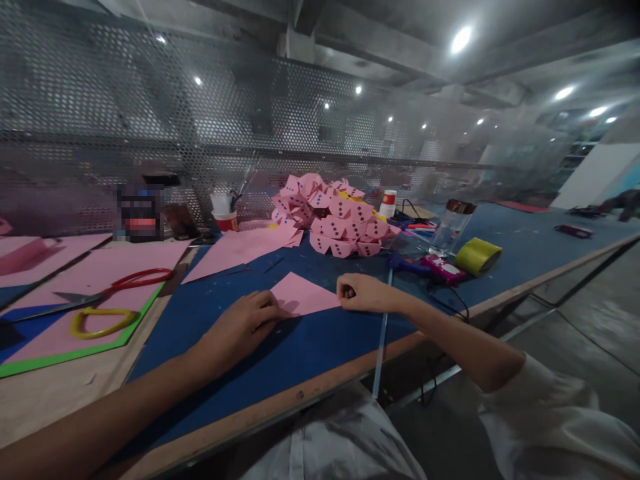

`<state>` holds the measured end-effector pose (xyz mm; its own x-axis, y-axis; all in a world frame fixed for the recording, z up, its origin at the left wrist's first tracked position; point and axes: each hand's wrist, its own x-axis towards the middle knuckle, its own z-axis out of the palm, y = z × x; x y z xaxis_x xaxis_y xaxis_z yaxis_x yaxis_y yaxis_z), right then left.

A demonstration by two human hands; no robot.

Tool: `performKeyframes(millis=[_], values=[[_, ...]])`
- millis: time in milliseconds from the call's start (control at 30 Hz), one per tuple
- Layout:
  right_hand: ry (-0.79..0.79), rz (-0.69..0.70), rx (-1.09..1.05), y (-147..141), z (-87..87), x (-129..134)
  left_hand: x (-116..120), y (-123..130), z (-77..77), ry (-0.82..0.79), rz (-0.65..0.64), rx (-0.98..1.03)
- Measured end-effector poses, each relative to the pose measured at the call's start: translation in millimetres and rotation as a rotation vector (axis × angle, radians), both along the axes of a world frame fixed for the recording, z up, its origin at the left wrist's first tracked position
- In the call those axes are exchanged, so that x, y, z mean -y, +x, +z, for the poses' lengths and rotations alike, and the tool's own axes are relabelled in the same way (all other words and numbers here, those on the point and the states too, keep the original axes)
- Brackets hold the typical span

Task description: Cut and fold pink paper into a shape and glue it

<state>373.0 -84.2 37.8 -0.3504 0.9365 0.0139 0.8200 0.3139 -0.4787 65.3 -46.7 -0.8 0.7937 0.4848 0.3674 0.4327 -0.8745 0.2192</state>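
Note:
A small pink paper [306, 293] lies on the blue table top [300, 347], with a pointed corner toward the back. My left hand [250, 321] rests at its left corner, fingers bent and pressed together on the paper. At the right corner, my right hand [364, 292] is curled, thumb and index finger closed on the paper's edge. Behind the sheet stands a pile of folded pink paper pieces [333, 217] with dark and blue dots. Larger pink sheets [245, 247] lie behind my left hand.
Red and yellow-handled scissors [100, 300] lie on coloured sheets at left. At right are a glue gun [443, 269], yellow tape roll [479, 257] and clear jar [451, 227]. Paper cups [226, 220] and a perforated metal screen [240, 113] stand behind.

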Motion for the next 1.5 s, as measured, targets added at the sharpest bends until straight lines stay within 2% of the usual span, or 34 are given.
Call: performKeyframes(millis=[433,733,867,933,1033,1100,1267,1367,1500], values=[[-0.039,-0.007,0.000,18.0,4.4,2.5,0.2,-0.2,0.9,-0.007,0.013,-0.013],[-0.058,-0.042,0.073,31.6,6.4,2.9,-0.8,-0.9,-0.7,-0.036,0.007,-0.017],[0.012,-0.065,0.124,35.5,15.4,2.1,0.5,-0.4,1.7,-0.037,0.000,-0.004],[0.064,-0.035,0.061,29.9,24.4,1.0,0.4,0.1,1.7,-0.028,-0.008,0.010],[0.098,0.123,-0.097,8.2,35.5,-4.6,-0.6,0.5,-0.5,-0.022,-0.005,0.028],[0.094,0.215,-0.132,-12.1,36.4,-11.5,-0.5,0.6,-1.9,-0.028,0.012,0.030],[-0.042,0.388,-0.073,-51.0,17.3,-31.3,4.1,0.8,0.9,-0.078,0.049,0.030],[-0.068,0.400,-0.051,-56.3,5.2,-36.8,7.0,2.7,4.4,-0.180,0.101,0.044],[-0.041,0.385,-0.070,-53.8,-0.8,-36.3,8.0,12.0,7.5,-0.275,0.189,0.071]])
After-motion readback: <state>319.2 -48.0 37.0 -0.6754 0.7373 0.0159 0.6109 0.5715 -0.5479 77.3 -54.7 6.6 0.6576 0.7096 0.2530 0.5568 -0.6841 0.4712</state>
